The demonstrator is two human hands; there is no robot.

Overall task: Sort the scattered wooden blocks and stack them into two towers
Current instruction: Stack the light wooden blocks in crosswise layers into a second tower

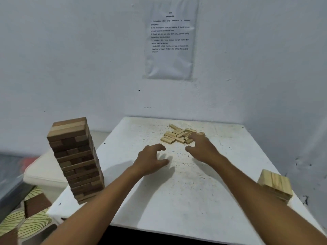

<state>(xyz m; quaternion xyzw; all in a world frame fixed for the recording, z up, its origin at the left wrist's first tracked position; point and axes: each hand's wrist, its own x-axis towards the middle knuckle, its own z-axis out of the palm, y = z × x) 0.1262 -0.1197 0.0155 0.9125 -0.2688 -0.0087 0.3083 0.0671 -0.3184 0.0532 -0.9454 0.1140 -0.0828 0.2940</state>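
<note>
White and speckled with dark marks, the square table (177, 200) is seen from above, with two bare forearms stretched across it from the near edge. At the near right edge a short stack of pale wooden blocks (275, 184) is set, its top layer showing lengthwise grain. At the near left edge a tall tower of dark brown wooden blocks (76, 160) is stood, built in crossed layers, with lighter pieces at the top. Off the table to the left, a brown box (36, 204) on a striped green and cream surface is partly visible. Further in, the left hand (152, 160) is held just over the bare tabletop with fingers loosely curled and spread, nothing gripped. The right hand (200, 147) is reached further forward, fingers extended and parted, its fingertips at the near edge of the scattered pile of pale wooden blocks (178, 136); contact cannot be confirmed. Beyond the table, a printed sheet in a clear plastic sleeve (170, 39) is fixed to the white wall.
</note>
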